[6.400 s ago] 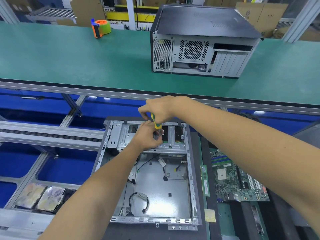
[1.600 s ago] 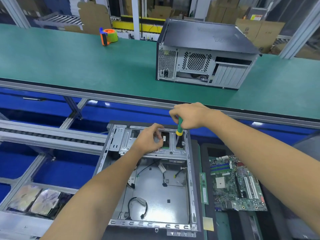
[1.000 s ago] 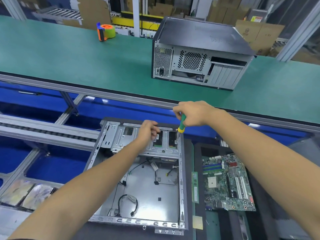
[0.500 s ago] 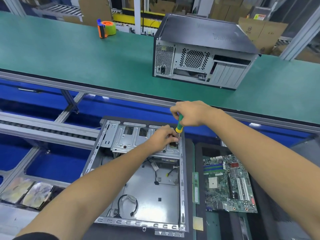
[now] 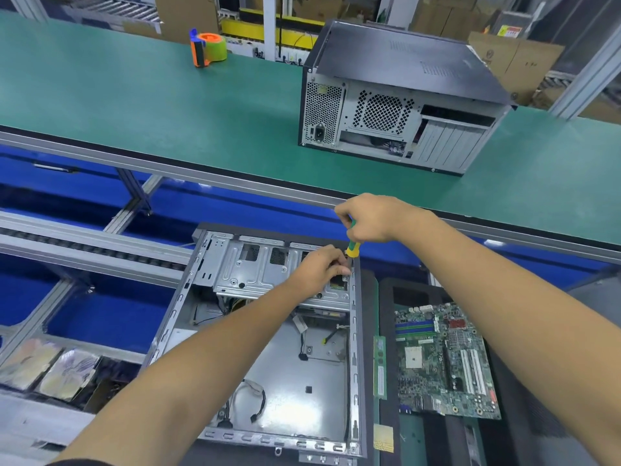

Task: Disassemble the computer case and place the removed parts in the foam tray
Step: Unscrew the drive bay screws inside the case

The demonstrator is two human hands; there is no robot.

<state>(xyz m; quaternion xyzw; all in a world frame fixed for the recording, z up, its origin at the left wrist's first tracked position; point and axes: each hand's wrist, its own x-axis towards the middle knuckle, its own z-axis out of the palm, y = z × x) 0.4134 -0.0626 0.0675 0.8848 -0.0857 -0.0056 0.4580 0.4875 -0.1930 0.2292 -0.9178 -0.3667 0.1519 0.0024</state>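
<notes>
An open grey computer case [image 5: 188, 297] lies flat in front of me, its floor bare except for loose cables [image 5: 255, 401]. A metal drive cage [image 5: 255, 270] spans its far end. My right hand [image 5: 371, 218] grips a green and yellow screwdriver [image 5: 352, 245] upright over the cage's far right corner. My left hand [image 5: 321, 267] rests on the cage beside the screwdriver tip, fingers curled at the screw spot; what they pinch is hidden. A removed motherboard [image 5: 443, 358] and a green memory stick [image 5: 379, 368] lie in the black foam tray [image 5: 389, 290] to the right.
A closed black computer case [image 5: 396, 95] stands on the green conveyor belt [image 5: 134, 95] beyond. An orange and green tape dispenser [image 5: 206, 47] sits at the back. Shiny discs [image 5: 50, 371] lie low on the left among blue bins [image 5: 111, 311] and aluminium rails.
My left hand has slid from the cage's middle to its far right corner, next to the screwdriver tip. My right hand keeps the screwdriver upright at that corner.
</notes>
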